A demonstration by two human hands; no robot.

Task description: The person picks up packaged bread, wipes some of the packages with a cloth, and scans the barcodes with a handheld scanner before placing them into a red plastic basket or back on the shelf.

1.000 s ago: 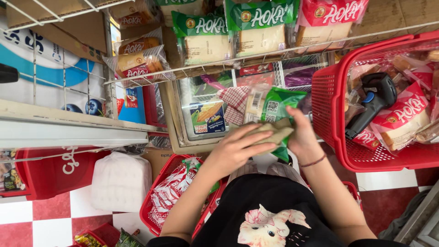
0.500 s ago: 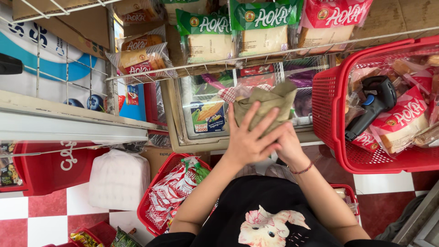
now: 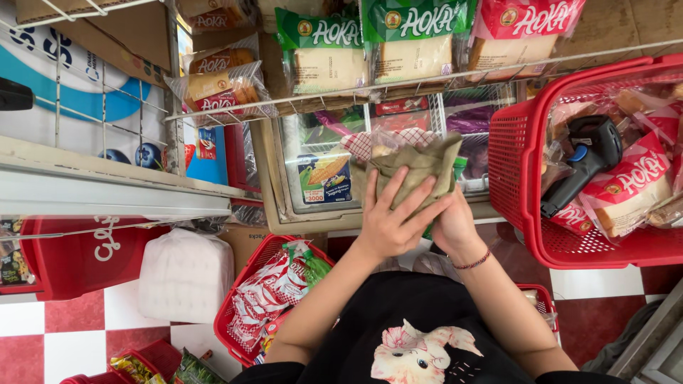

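Both my hands hold an olive-green packet (image 3: pixel 421 165) raised in front of a glass-topped freezer chest (image 3: pixel 320 171). My left hand (image 3: pixel 393 217) lies flat across the front of the packet with fingers spread. My right hand (image 3: pixel 449 226) grips it from behind and below, a thin bracelet on that wrist. Under the packet, a clear bag with a red checked pattern (image 3: pixel 366 142) shows on the freezer lid.
A wire shelf (image 3: pixel 455 75) above carries green and red bread packs (image 3: pixel 324 50). A red basket (image 3: pixel 526 163) at right holds bread packs and a black handheld scanner (image 3: pixel 580 160). On the floor stand a red basket of red-white packets (image 3: pixel 245 299) and a white sack (image 3: pixel 185 274).
My hands have lifted the packet from low near my body up in front of the freezer. My left hand has spread flat over its front.
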